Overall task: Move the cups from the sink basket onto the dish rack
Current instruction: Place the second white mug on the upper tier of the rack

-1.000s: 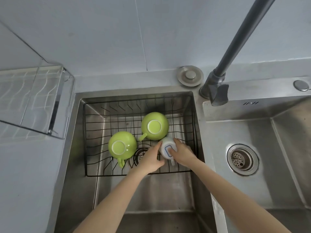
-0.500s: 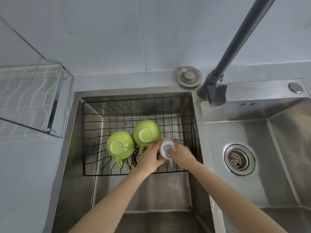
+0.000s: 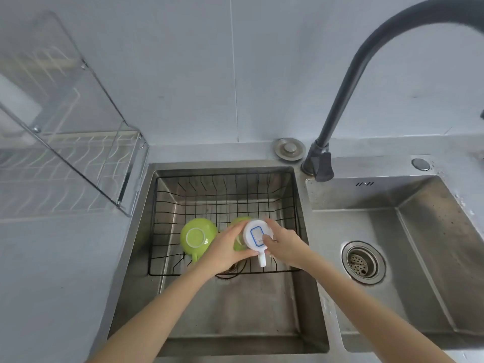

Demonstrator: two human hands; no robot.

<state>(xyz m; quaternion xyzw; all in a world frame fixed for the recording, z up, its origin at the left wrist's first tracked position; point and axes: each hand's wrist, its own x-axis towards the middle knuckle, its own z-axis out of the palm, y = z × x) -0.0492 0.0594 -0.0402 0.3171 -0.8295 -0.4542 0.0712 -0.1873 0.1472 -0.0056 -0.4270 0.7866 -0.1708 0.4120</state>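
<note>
The white ceramic cup with a blue rectangular mark on its base [image 3: 258, 235] is now held clear of the black wire sink basket [image 3: 225, 195], whereas a second ago it was resting among the wires at the basket's right front. It is kept inverted, base toward the camera, with its white handle [image 3: 262, 259] pointing down toward the person. From this it is judged that the lift has been made and that the carry to the left is the step in hand.

The left hand [image 3: 227, 248] is curled around the cup's left wall, its fingers closed on the cup. The right hand [image 3: 284, 244] is pressed against the right wall and base, its fingers likewise closed on the cup. The cup is thus gripped from both sides.

Three cups are counted: one white and two green. The first inverted green glazed cup [image 3: 197, 238] is seen whole at the basket's left front. The second green cup [image 3: 239, 233] is largely hidden behind the left hand and the white cup. Both are judged to remain in the basket.

One clear-walled metal wire dish rack [image 3: 78, 163] is placed on the grey counter, left of the basin, and no cup is visible on it. One dark curved tap [image 3: 348, 82] and two steel basins are present. All three transfers are therefore judged outstanding.
</note>
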